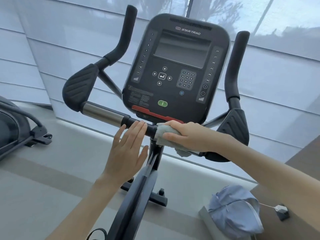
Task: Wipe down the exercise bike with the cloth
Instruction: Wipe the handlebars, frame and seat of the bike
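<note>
My right hand (188, 135) fingers clench the cloth (165, 134) round the handlebar (133, 122) of the exercise bike (138, 187), under the console (176, 66). My left hand (126, 151) lies released, fingers straight by the bar. Mid-wipe, I judge; next, slide leftward.

Your right hand (187, 135) grips the pale cloth (166, 135) wrapped over the black handlebar (135, 122) of the exercise bike (138, 187), just below the console (176, 66). Your left hand (127, 153) is flat, fingers straight, fingertips touching the bar beside the cloth. A blue garment (235, 208) lies lower right.
</note>
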{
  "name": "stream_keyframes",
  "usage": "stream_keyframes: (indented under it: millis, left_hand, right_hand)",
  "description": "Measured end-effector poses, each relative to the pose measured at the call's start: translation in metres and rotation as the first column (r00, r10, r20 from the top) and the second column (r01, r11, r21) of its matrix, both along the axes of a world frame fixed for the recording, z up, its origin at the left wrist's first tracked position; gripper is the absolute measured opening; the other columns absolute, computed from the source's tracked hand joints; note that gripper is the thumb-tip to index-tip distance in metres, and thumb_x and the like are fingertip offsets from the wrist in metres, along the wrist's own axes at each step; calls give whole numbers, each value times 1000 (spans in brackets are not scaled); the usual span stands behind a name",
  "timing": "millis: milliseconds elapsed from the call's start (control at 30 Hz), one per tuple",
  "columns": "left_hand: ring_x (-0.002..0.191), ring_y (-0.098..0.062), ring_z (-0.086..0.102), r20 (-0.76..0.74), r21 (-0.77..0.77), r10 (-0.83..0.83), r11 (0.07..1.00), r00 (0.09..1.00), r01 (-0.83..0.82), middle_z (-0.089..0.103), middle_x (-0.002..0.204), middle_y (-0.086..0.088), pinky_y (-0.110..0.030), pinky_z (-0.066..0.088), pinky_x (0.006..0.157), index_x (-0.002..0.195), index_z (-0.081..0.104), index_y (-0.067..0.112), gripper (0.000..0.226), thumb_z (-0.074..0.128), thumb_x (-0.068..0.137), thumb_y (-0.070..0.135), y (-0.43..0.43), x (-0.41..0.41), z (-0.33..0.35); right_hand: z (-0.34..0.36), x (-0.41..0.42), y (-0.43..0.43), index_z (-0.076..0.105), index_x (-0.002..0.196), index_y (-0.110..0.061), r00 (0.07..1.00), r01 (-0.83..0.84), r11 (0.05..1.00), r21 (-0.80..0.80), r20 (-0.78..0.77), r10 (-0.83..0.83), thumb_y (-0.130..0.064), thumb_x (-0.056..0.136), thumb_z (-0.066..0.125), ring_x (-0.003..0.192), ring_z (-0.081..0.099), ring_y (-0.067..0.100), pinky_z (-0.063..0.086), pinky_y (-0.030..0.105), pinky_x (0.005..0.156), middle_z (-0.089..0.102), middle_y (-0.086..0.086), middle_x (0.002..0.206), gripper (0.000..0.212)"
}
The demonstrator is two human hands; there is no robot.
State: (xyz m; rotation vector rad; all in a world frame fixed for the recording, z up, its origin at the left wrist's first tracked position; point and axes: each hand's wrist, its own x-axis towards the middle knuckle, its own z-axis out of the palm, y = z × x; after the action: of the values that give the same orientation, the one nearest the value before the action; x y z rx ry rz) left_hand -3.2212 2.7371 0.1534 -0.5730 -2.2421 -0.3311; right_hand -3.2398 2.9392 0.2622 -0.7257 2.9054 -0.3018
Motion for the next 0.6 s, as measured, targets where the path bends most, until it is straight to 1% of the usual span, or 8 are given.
stream_keyframes:
  millis: [33, 133, 200, 267, 367, 500, 533, 600]
  left_hand:
    - [132, -28, 44, 4, 1, 6, 1000, 1000, -6, 51, 138, -15, -51, 30, 110, 134, 48, -1, 49, 40, 94, 25, 1, 1, 0]
    - [131, -30, 45, 21, 10, 25, 1000, 999, -25, 51, 137, -16, -52, 29, 110, 133, 49, -2, 50, 39, 93, 26, 4, 4, 2]
    - [131, -29, 45, 29, 4, 26, 1000, 999, -26, 51, 137, -16, -53, 29, 110, 133, 49, -2, 50, 39, 93, 26, 5, 6, 3]
    - [131, -28, 45, 26, -12, 15, 1000, 1000, -14, 52, 138, -14, -52, 28, 110, 134, 50, 0, 50, 39, 94, 28, 7, 8, 3]
    - [133, -24, 42, 20, -33, -12, 999, 1000, 12, 51, 139, -12, -49, 24, 113, 135, 49, 2, 50, 38, 95, 30, 11, 10, 2]
    - [133, -23, 42, 13, -10, -39, 999, 999, 39, 51, 139, -10, -49, 25, 112, 135, 48, 5, 50, 33, 98, 33, 21, 10, 6]
    - [132, -23, 43, 13, -2, -43, 999, 999, 43, 52, 138, -10, -50, 25, 112, 135, 47, 6, 49, 32, 98, 34, 24, 11, 7]
    - [132, -24, 43, 21, 0, -43, 999, 999, 43, 52, 138, -11, -50, 25, 112, 135, 47, 6, 49, 32, 98, 35, 28, 11, 7]
  right_hand:
    - [-3, 5, 5, 30, 134, -41, 997, -5, 999, 47, -74, 8, -64, 90, 29, 69, 57, 8, 43, 29, 67, 62, -11, 84, 49]
    - [-14, 23, 13, 23, 142, -30, 931, 5, 962, 274, -353, 96, -62, 89, 24, 83, 58, 27, 50, 38, 72, 56, 5, 105, 62]
    - [-18, 35, 16, 32, 143, -20, 833, -15, 917, 398, -503, 232, -49, 93, 36, 77, 57, 28, 50, 36, 58, 55, 9, 97, 58]
    - [-12, 46, 27, 49, 134, -12, 768, -96, 920, 380, -559, 312, -17, 87, 61, 63, 56, 28, 47, 32, 48, 57, 11, 83, 49]
    - [11, 51, 57, 45, 129, -12, 708, -198, 950, 241, -635, 309, 5, 80, 59, 65, 56, 32, 52, 39, 51, 58, 16, 85, 54]
    - [65, 37, 93, 51, 127, -12, 549, -70, 980, 188, -813, 195, -12, 91, 48, 77, 58, 34, 54, 39, 61, 59, 17, 97, 36]
    - [73, 30, 101, 54, 127, -10, 537, -32, 976, 214, -820, 197, -20, 95, 47, 81, 59, 34, 54, 40, 66, 59, 17, 100, 34]
    - [74, 13, 114, 57, 126, -7, 623, 19, 965, 263, -758, 194, -27, 95, 51, 88, 59, 38, 53, 46, 76, 60, 19, 105, 37]
